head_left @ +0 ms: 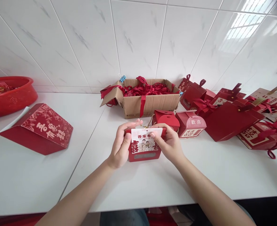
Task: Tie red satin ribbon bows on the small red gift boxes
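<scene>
A small red gift box [145, 151] with a white picture label stands on the white table [138, 179] in front of me. My left hand [122, 147] grips its left top corner, fingers curled over the upper edge. My right hand [168, 142] holds the right top corner, thumb pressed on the white label. A thin gold cord shows just above the box's top edge.
A cardboard box [150, 102] full of red ribbons stands behind. Two small red boxes [190, 124] sit to its right, with several more red gift boxes [232, 117] beyond. A large folded red box [41, 128] and a red basket [9, 95] lie left.
</scene>
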`<state>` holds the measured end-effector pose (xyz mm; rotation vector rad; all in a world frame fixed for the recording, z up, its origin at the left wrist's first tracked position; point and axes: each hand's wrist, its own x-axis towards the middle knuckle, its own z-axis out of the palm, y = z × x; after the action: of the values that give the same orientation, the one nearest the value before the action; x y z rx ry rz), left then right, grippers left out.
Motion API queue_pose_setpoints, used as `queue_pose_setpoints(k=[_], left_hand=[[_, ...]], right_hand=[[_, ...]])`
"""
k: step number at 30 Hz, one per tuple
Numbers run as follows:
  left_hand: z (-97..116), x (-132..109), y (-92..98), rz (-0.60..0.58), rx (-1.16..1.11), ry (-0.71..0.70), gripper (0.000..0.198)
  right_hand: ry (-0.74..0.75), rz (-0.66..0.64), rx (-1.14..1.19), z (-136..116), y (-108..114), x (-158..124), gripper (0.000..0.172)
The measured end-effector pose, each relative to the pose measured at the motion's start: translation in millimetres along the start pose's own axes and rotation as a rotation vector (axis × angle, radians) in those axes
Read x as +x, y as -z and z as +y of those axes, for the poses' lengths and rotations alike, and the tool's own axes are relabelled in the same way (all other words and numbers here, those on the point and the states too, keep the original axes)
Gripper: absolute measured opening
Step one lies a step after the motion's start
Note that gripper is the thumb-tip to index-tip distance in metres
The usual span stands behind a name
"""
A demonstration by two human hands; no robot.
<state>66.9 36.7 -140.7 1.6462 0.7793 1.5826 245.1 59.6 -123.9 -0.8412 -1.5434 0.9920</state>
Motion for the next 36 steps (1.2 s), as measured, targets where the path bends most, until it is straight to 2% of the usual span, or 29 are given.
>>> queue_pose_setpoints(k=[6,12,15,36], left_hand=[[4.5,-0.4,-1.3,-0.033,-0.148,0.097,0.031],[7.2,2.0,-4.2,0.056,0.078,0.115,0.022],[7.1,2.9,-4.7,0.059,0.139,0.083,0.019],[6.9,2.9,-5.7,0.038,0.147,0.119,0.017]], right_hand=[[-0.034,0.018,0.023,-0.1,-0.2,-1.1,0.017],[-0.034,0.005,0.013,-0.4,0.7,-1.4,0.018],[-0.027,0.013,0.011,0.5,0.4,-1.6,0.017],[0.034,-0.056,0.001,2.7,-0.5,-2.3,0.020]])
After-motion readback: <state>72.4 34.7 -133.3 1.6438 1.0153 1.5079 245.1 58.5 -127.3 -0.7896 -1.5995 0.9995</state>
